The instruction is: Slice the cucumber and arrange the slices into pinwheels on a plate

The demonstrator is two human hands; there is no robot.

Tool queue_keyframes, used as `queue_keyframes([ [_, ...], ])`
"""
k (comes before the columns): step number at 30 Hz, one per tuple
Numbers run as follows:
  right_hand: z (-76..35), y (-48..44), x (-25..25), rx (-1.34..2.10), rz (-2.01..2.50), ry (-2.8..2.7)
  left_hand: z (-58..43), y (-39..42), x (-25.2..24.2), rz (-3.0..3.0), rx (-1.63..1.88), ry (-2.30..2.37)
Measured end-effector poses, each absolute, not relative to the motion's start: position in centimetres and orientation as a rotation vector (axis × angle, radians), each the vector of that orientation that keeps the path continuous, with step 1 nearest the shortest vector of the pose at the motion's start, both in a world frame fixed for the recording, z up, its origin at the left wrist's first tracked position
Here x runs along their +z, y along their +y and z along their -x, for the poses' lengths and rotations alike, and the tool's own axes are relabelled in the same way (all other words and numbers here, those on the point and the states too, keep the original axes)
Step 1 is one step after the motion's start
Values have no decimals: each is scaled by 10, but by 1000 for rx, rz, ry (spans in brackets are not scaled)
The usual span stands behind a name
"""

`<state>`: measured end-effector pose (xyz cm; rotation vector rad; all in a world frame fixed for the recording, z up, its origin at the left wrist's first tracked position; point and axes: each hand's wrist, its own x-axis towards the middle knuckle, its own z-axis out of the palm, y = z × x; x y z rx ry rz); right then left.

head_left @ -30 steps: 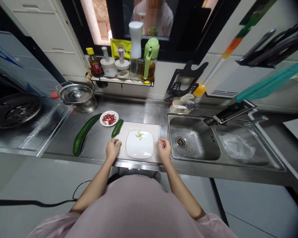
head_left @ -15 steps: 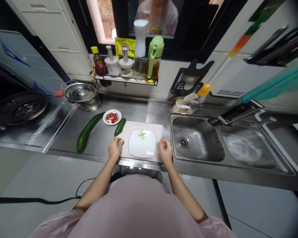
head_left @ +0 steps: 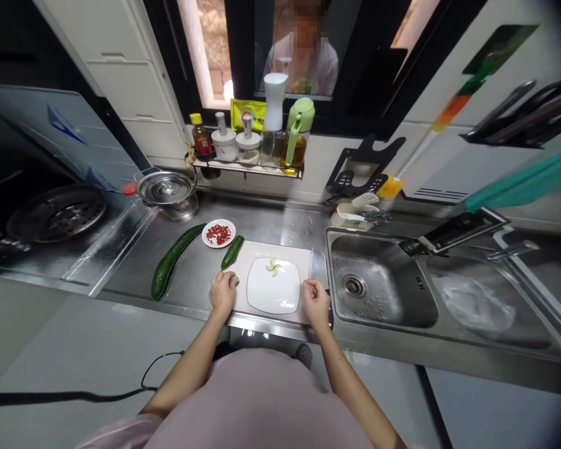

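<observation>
On the left side of the pale cutting board [head_left: 243,252], my left hand [head_left: 222,294] is closed on a small piece of cucumber [head_left: 234,280], which shows at the fingertips. My right hand [head_left: 316,304] is at the board's right edge, its fingers pinched together; whatever they may hold is hidden. Between both hands lies a white square plate [head_left: 271,293] with several pale green cucumber slices [head_left: 273,267] fanned out near its far edge. A wide knife blade [head_left: 318,263] lies just beyond my right hand. A cut cucumber [head_left: 232,251] rests by the board's far left corner.
A long whole cucumber [head_left: 172,265] and a small dish [head_left: 219,233] of chopped red pieces lie to the left. Behind them is a lidded steel pot [head_left: 177,202]. The sink [head_left: 378,280] is at right. A rack [head_left: 257,168] of seasonings hangs at the back.
The camera has tilted up a little, so everything sits lower and slightly further right in view. Both hands keep almost the same places beside the plate.
</observation>
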<state>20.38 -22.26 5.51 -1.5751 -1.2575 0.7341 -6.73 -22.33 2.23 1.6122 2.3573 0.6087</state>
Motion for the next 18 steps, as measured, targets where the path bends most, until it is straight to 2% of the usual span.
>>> queue_keyframes([
  [9, -203, -223, 55, 685, 1570, -1292, 67, -221, 18, -1698, 656, 2305],
  [18, -204, -221, 55, 682, 1548, -1295, 53, -226, 31, -1557, 873, 2243],
])
